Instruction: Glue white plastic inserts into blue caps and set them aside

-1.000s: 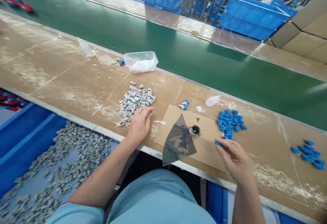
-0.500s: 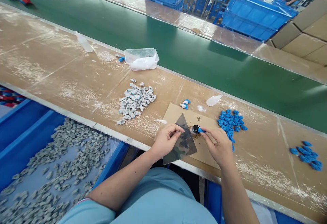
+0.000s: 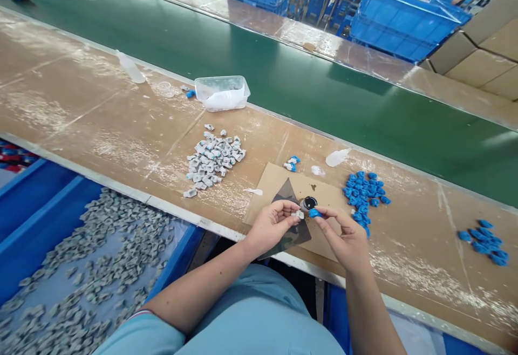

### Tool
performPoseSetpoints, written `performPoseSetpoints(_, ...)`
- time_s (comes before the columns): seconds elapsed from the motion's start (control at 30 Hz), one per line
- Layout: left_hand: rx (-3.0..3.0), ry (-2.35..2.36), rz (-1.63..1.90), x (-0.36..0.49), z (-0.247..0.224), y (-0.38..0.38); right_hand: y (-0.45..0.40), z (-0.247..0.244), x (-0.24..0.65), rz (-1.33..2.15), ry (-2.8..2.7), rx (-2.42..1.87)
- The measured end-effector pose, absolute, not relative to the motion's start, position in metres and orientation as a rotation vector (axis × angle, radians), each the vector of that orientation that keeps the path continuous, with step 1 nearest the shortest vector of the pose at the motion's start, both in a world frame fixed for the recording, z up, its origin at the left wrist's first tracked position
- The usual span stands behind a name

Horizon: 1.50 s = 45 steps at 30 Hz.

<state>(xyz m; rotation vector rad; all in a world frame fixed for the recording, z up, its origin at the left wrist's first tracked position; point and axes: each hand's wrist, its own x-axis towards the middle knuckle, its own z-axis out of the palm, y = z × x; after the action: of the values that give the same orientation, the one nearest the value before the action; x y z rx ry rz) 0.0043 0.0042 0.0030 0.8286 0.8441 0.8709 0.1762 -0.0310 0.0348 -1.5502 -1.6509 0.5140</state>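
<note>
Between its thumb and fingers, my left hand pinches a small grey-white plastic part. Facing it, my right hand pinches a small blue plastic part. The two parts are close together, with a narrow gap between them. Just behind them stands a small round pot of dark liquid. Under my left hand lies a dark camouflage-patterned sheet, on top of a cardboard piece. To the left is a pile of grey-white parts; a pile of blue parts sits to the right.
A green conveyor belt runs behind the table. Near it are a clear plastic tub and a white bottle. More blue parts lie far right. A blue bin of grey parts stands at the lower left.
The blue part has come out of the dark pot, towards me. My left hand has shifted right, bringing the grey-white part close to it. Red-and-blue items on the belt moved left.
</note>
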Motion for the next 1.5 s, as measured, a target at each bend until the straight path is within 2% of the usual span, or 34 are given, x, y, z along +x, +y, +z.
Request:
performPoseSetpoints(0.67, 1.070, 0.724, 0.792, 0.001, 0.008, 0.002, -0.037, 0.036, 0.177, 0.621, -1.794, -1.254)
performPoseSetpoints(1.07, 1.086, 0.722, 0.652, -0.001, 0.017, 0.012, -0.043, 0.031, 0.176, 0.429, -1.878, -1.238)
performPoseSetpoints(1.33, 0.948, 0.710, 0.682, 0.000, 0.017, 0.009, -0.047, 0.012, 0.181, 0.644, -1.668, -1.290)
performPoseSetpoints(1.5, 0.951, 0.732, 0.765, 0.003, 0.020, 0.005, -0.050, 0.002, 0.172, 0.568, -1.494, -1.206)
